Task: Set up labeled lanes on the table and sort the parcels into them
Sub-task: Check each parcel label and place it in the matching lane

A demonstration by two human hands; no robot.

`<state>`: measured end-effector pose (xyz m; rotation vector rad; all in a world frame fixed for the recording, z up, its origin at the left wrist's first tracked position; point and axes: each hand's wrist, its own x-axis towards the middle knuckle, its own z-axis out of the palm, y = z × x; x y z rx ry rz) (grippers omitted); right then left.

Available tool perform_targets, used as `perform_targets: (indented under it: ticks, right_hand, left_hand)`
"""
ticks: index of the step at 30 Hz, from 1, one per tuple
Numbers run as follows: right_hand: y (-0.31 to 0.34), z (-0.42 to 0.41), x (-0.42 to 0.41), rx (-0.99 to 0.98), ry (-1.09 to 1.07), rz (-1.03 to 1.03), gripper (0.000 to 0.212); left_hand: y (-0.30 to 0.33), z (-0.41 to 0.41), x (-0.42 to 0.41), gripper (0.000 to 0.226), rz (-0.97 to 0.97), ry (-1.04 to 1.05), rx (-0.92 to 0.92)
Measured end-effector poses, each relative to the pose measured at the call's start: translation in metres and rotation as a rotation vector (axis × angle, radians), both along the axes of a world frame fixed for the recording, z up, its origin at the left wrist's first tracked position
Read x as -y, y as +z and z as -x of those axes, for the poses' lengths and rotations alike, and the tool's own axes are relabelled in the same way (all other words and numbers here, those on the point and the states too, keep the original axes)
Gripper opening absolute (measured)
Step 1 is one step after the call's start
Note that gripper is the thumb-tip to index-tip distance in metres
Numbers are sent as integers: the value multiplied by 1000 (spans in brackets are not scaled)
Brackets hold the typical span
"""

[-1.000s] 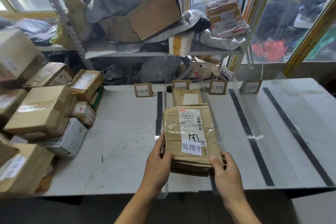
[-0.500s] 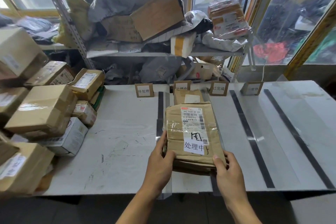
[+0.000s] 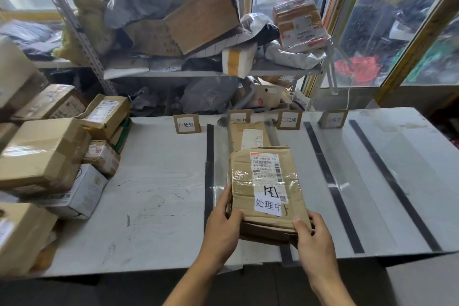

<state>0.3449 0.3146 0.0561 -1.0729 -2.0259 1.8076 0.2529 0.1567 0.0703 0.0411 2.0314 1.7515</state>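
1. Two hands on one parcel [image 3: 267,186], centre-bottom of the frame. It's a flat, crumpled brown box with a white sticker reading 处理中 facing up. I read that sticker as the reason it's in this lane.
2. Left hand [image 3: 224,225] is clamped on the parcel's near-left corner, thumb on top. Right hand [image 3: 314,233] is clamped on the near-right corner, thumb on top too. Grip at the near edge, I judge, so the box can be pushed up the lane and squared.
3. Parcel sits between two dark tape strips, in the second lane from the left. Its near edge looks slightly raised; can't tell whether it's fully down.
4. A second parcel [image 3: 248,135] lies further up the same lane, just beyond the held one; touching or not, can't tell.
5. Lane cards stand along the table's far edge: 待处理 card [image 3: 186,124], a half-hidden card [image 3: 239,117], 已完成 card [image 3: 288,120], a fourth card [image 3: 334,119], blurred.
6. Unsorted boxes [image 3: 49,156] are piled at the left of the frame, on the table [image 3: 154,194] edge. My call: sorting is barely started.
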Motion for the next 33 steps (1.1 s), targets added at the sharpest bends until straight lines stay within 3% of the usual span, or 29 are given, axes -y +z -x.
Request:
perform_targets:
  ticks: [33]
  right_hand:
    - [-26, 12, -26, 146, 96, -115, 22]
  left_hand:
    - [-36, 5, -18, 54, 45, 2, 55]
